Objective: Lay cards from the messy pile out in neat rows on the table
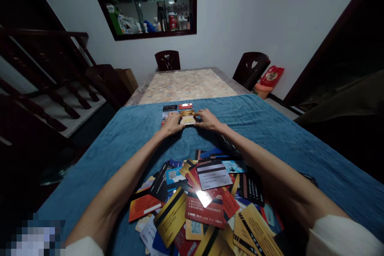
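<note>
Both of my hands are stretched forward over the blue cloth. My left hand and my right hand pinch the two short ends of a pale cream card with yellow print. This card lies at the near end of a small grid of cards. Just beyond it is a gold-brown card, and past that a red card. A black card sits at the far left of the grid. Other cards below it are partly covered by my left hand.
A loose heap of plastic cards spreads between my forearms at the near side. The blue cloth covers the near table, with a patterned tablecloth beyond. Dark chairs stand around it. A glass-shelved cabinet is in the wall.
</note>
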`<state>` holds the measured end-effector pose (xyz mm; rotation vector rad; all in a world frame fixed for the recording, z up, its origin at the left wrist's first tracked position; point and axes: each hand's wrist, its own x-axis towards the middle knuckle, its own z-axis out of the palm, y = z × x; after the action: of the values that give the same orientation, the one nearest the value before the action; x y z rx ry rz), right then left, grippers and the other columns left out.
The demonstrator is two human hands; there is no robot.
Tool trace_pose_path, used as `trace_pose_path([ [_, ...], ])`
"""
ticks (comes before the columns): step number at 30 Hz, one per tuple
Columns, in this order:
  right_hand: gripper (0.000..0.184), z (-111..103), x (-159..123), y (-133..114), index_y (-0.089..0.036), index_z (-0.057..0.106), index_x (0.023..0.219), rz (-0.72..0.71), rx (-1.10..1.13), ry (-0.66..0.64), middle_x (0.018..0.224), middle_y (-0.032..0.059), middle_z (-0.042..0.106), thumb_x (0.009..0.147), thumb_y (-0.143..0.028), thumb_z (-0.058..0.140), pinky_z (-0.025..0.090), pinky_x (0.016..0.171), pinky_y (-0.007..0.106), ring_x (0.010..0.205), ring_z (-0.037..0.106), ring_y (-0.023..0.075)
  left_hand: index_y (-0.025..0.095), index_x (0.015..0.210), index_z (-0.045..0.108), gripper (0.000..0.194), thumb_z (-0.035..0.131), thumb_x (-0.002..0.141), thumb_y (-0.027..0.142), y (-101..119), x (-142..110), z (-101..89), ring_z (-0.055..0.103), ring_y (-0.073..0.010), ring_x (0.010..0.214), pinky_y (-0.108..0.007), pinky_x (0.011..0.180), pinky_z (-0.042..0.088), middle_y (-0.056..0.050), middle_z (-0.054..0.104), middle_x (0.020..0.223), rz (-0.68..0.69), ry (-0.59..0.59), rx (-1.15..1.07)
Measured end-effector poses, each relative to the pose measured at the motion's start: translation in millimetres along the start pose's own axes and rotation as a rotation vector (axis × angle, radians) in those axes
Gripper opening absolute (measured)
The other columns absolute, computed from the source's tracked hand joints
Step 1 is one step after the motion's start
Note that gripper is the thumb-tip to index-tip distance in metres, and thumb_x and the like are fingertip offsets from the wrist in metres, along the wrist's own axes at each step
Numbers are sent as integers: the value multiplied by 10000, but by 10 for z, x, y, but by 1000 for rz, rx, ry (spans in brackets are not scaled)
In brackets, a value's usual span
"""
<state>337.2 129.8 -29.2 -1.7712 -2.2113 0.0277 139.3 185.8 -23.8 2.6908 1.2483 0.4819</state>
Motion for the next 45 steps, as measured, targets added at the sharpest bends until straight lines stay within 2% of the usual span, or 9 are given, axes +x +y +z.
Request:
trace_pose_path([
  [4, 201, 35, 57, 43, -179, 701, 957, 4, -5, -16, 1106, 106, 682, 806, -312, 689, 402, 895, 311, 1027, 585, 238, 137, 932, 719, 248, 646, 726, 255, 19, 18, 13, 564, -349, 1057, -410, 862, 470, -138, 703, 972, -17, -25, 54],
  [10, 200, 78, 112, 88, -183, 711, 951, 14, -13, -40, 1071, 97, 696, 797, -309, 694, 409, 859, 277, 1010, 597, 223, 153, 812, 687, 135, 636, 745, 258, 10, 63, 55, 570, -310, 1005, -390, 879, 452, -103, 682, 861, -2, -70, 99],
  [19, 213, 109, 121, 103, -186, 717, 975, 42, -21, -58, 1066, 100, 694, 822, -320, 654, 417, 789, 262, 961, 609, 215, 167, 747, 683, 117, 624, 764, 266, -21, 100, 79, 568, -305, 1007, -391, 898, 448, -99, 672, 823, 3, -89, 120],
  [34, 262, 143, 125, 106, -211, 725, 1028, 90, -16, -67, 1119, 90, 682, 834, -373, 659, 429, 835, 270, 1005, 602, 225, 164, 879, 735, 227, 557, 840, 299, 43, 59, 50, 507, -356, 1142, -442, 904, 429, -142, 706, 1013, -6, -142, 192],
  [45, 283, 168, 94, 80, -204, 725, 1060, 105, -22, -55, 1197, 109, 656, 875, -384, 610, 433, 887, 310, 1060, 580, 255, 167, 942, 771, 260, 550, 847, 265, 46, 42, 90, 487, -359, 1157, -469, 930, 412, -160, 679, 1073, 27, -97, 177],
])
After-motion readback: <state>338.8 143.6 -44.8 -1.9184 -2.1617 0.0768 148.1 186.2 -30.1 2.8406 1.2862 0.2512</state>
